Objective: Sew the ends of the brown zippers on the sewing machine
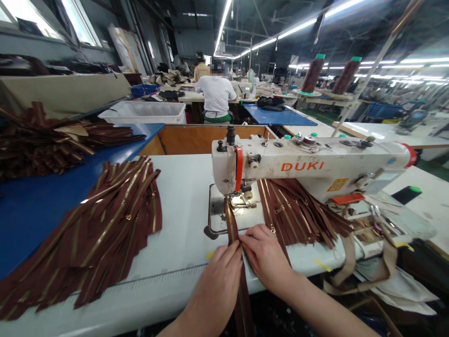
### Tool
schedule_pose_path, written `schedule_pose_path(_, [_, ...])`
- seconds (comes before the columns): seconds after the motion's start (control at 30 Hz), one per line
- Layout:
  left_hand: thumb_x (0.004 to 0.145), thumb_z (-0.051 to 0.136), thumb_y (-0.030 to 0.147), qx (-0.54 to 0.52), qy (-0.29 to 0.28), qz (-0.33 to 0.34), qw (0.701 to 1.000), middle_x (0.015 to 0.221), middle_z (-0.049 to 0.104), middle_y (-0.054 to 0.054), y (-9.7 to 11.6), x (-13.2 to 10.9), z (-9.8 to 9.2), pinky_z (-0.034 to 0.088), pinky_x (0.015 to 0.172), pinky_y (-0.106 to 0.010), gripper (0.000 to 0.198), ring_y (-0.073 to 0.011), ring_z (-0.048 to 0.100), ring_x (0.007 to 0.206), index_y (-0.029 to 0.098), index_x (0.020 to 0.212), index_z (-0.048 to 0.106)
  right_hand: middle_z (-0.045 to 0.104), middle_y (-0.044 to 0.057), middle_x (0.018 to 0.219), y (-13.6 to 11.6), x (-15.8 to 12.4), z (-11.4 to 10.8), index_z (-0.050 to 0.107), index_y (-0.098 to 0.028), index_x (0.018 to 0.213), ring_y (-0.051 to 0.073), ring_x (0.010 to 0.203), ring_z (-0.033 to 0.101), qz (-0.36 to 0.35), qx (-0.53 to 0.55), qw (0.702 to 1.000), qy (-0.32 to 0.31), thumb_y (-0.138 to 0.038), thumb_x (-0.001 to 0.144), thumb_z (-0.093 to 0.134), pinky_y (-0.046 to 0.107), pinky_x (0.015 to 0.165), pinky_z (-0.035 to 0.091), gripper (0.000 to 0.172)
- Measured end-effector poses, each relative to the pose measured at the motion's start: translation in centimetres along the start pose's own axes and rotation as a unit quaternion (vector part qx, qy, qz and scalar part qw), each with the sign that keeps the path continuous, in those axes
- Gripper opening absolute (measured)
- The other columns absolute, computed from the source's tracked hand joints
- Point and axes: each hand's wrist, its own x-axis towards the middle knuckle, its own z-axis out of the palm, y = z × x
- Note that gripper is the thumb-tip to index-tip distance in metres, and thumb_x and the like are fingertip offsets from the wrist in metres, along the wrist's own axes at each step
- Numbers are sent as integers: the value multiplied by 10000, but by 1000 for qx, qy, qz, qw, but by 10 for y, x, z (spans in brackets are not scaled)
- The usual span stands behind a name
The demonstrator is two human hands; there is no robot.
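Note:
A brown zipper (231, 224) with gold teeth runs from under the presser foot of the white sewing machine (266, 164) toward me and hangs over the table's front edge. My left hand (224, 267) is closed on its left side, fingers pressed together. From the right, my right hand (263, 252) pinches the same zipper, its fingertips close to the left hand's. The fingertips partly cover the strip there. A pile of brown zippers (294, 215) with gold pulls lies beneath the machine arm, just beyond my right hand.
Another heap of brown zippers (119, 210) spreads across the table's left side. More brown strips (52, 145) rest on a blue surface (35, 210). A tray of small tools (375, 229) and a beige strap (347, 267) are at right. Ahead sits a person in white (215, 96).

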Motion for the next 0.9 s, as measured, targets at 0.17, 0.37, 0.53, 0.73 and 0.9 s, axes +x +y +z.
schedule_pose_path(0.17, [904, 298, 46, 25, 3, 10, 1000, 1109, 658, -140, -4, -2, 3, 526, 881, -418, 363, -244, 594, 1053, 101, 1081, 610, 578, 60, 878, -1, 0, -2, 648, -187, 853, 198, 880, 484, 8, -4, 1000, -7, -123, 904, 472, 331, 782, 436, 194])
schedule_pose_path(0.37, [880, 323, 30, 47, -8, 6, 999, 1096, 652, -178, -4, 1, 6, 537, 854, -408, 337, -245, 614, 948, 52, 1068, 602, 579, 61, 870, -2, -1, -1, 664, -189, 910, 196, 871, 488, 9, 2, 1000, -5, -121, 905, 467, 329, 772, 448, 208])
schedule_pose_path(0.53, [889, 345, 44, 9, -23, -2, 1000, 1109, 644, -164, -4, 3, 5, 531, 860, -414, 313, -238, 604, 944, 78, 1085, 587, 580, 67, 884, -2, -1, 0, 660, -179, 893, 200, 881, 485, 8, 15, 1000, -5, -117, 905, 463, 337, 785, 451, 206])
schedule_pose_path(0.73, [891, 350, 43, 18, -16, 6, 1000, 1095, 649, -161, -6, 2, 5, 525, 859, -402, 300, -237, 602, 948, 74, 1069, 589, 579, 70, 889, -1, -1, 0, 659, -172, 927, 201, 876, 484, -4, 21, 1000, -9, -121, 910, 460, 340, 779, 458, 207])
schedule_pose_path(0.9, [894, 330, 45, 29, -18, 13, 999, 1071, 654, -171, -4, 1, 3, 525, 850, -402, 311, -242, 603, 940, 63, 1043, 602, 583, 74, 890, -1, -2, 0, 662, -172, 972, 201, 872, 484, -10, 17, 1000, -6, -120, 914, 452, 345, 779, 463, 224])
